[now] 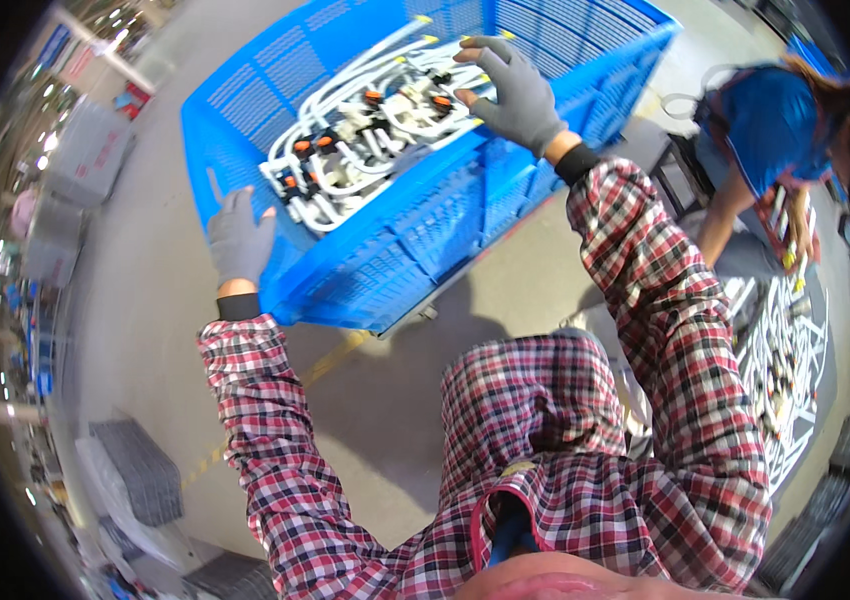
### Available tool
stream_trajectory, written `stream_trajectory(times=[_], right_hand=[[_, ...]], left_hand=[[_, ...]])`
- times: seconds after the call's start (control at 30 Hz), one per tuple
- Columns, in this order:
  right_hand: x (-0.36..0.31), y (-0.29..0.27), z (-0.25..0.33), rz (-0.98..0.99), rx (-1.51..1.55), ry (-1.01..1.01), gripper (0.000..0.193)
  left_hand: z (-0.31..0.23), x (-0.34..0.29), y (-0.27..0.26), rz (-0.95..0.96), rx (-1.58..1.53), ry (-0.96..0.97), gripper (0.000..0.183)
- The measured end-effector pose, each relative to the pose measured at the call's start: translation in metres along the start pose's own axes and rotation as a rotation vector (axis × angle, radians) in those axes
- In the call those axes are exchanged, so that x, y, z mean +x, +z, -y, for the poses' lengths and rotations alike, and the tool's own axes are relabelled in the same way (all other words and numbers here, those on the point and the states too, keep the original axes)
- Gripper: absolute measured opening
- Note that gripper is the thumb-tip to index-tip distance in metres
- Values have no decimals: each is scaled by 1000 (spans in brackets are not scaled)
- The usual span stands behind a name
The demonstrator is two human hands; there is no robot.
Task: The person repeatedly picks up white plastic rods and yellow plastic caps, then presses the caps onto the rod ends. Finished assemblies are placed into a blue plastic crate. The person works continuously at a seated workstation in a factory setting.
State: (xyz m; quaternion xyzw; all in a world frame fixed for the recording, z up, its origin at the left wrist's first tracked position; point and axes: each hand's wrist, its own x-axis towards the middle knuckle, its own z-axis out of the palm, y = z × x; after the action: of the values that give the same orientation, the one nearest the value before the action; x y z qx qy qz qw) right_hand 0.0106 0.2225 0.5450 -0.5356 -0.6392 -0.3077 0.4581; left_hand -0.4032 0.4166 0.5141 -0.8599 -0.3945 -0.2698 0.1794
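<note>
A large blue plastic crate (pixel 395 255) with slotted walls stands in front of me. Inside lies a pile of white hoses (pixel 350 190) with black and orange fittings, some with yellow ends. My left hand (pixel 242 237), in a grey fingertip-less glove, rests at the crate's near left corner, fingers stretched out over the rim and nothing visible in them. Above the crate's near wall, farther right, my right hand (pixel 517 98) wears the same kind of glove. Its fingers are spread apart over the hoses, and its palm hides part of the rim. No held item shows there.
At the right, a person in a blue top (pixel 770 125) bends over another heap of white hoses (pixel 780 370). Grey stacked trays (pixel 140 470) stand at the lower left. A yellow line (pixel 337 358) runs along the floor. Large pale bins (pixel 90 150) stand at the upper left.
</note>
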Motion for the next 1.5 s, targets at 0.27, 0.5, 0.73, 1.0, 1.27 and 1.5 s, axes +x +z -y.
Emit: stream_trajectory(times=[0.27, 0.5, 0.73, 1.0, 1.27, 1.5], right_hand=[[-370, -155, 108, 110, 104, 754, 29], [-720, -398, 349, 203, -723, 2124, 31], [-813, -442, 406, 189, -741, 2435, 34], [-830, -445, 288, 633, -693, 1769, 65], [-821, -540, 355, 1032, -263, 2270, 47], [-863, -524, 484, 562, -754, 2252, 53]], left_hand=[[-13, 21, -4, -471, -234, 222, 35], [-162, -132, 37, -495, -405, 347, 36], [-249, -223, 149, 1272, -1446, -621, 53], [-235, -251, 108, 1133, -1307, -788, 53], [-232, -244, 118, 1119, -1243, -784, 53], [-239, -239, 140, 1142, -1230, -762, 53]])
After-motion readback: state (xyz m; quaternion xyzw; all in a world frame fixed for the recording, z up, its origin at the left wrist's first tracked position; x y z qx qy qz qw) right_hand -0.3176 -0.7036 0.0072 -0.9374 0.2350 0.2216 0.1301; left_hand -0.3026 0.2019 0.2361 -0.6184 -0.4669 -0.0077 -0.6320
